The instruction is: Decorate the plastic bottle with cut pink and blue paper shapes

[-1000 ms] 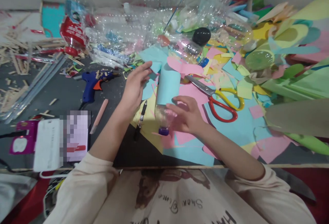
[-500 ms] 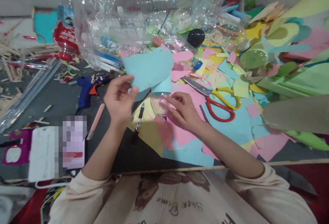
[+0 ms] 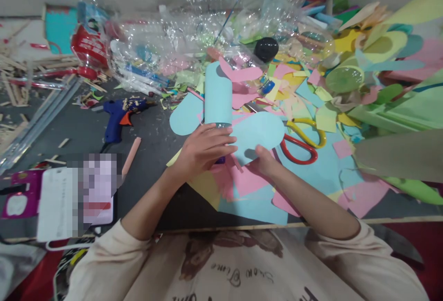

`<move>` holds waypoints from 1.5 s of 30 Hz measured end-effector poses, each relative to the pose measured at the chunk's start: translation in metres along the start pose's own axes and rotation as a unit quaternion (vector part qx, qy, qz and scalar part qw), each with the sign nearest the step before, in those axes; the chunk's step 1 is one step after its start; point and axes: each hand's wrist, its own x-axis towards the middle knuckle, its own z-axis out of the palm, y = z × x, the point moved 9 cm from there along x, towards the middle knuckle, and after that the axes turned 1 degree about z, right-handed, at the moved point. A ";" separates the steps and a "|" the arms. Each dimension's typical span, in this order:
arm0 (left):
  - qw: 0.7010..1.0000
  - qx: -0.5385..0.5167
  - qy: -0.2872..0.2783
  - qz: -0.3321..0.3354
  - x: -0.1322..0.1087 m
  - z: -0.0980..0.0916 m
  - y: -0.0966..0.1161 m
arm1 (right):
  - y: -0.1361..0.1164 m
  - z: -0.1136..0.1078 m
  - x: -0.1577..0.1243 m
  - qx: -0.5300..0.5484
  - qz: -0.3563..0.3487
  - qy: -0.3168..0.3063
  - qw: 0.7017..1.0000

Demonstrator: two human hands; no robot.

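My left hand [image 3: 206, 149] lies over the neck end of a clear bottle whose body is wrapped in light blue paper [image 3: 218, 96], its fingers curled round it. My right hand [image 3: 265, 160] pinches the lower edge of a rounded light blue paper piece [image 3: 258, 135] beside the bottle. Another rounded blue piece [image 3: 187, 115] sticks out on the bottle's left. A pink paper piece [image 3: 240, 71] is at the upper right of the wrapped bottle. A purple cap [image 3: 220, 160] shows partly under my left hand.
Scissors [image 3: 299, 146] with red and yellow handles lie right of my right hand. A blue glue gun [image 3: 116, 119], a pink stick [image 3: 131, 157] and a phone [image 3: 100, 190] are at the left. Paper scraps and clear plastic cover the back.
The held blue piece has passed from my left hand to my right and moved to the bottle's right side. My left hand has come down onto the bottle's neck end.
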 end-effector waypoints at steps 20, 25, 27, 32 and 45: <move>0.721 0.226 0.144 -0.640 -0.108 -0.147 -0.109 | -0.020 -0.014 0.008 0.100 0.035 0.106 0.989; 0.702 0.235 0.117 -0.662 -0.110 -0.145 -0.111 | -0.025 -0.026 0.008 0.106 0.003 0.140 0.984; 0.708 0.239 0.117 -0.654 -0.110 -0.147 -0.113 | -0.029 -0.027 0.013 0.122 -0.022 0.129 0.984; 0.733 0.235 0.174 -0.615 -0.107 -0.150 -0.115 | -0.036 -0.035 0.022 0.078 -0.054 0.114 0.989; 0.828 0.120 0.179 -0.517 -0.063 -0.089 -0.094 | -0.030 -0.026 0.025 0.112 -0.009 0.027 0.993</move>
